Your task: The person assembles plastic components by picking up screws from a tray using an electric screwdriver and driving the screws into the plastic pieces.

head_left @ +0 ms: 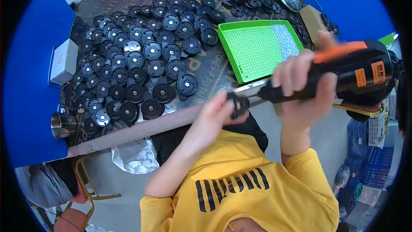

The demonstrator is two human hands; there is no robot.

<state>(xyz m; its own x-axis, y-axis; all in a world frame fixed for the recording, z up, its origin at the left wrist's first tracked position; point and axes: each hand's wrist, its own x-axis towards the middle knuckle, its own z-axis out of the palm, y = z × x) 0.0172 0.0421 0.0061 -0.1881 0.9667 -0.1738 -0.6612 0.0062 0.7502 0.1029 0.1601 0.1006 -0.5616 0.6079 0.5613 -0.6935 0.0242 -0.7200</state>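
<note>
My right hand (302, 79) is wrapped around a black electric screwdriver (343, 71) with orange labels and an orange strip along its top. Its tip points left and meets a small black plastic part (237, 104). That part is pinched in the fingers of my left hand (214, 114), just over the table's front edge. Motion blurs the right fingers, and the exact contact of tip and part is hard to make out. Many round black discs (152, 50) with shiny centres lie on the table left of my hands.
A green tray (240, 76) with a white perforated plate and small silvery screws (285, 41) stands beyond my hands. More black parts (249, 0) are heaped at the back. At left are a white box (64, 63) and a metal cup (63, 124). Blue baskets (358, 137) stand at right.
</note>
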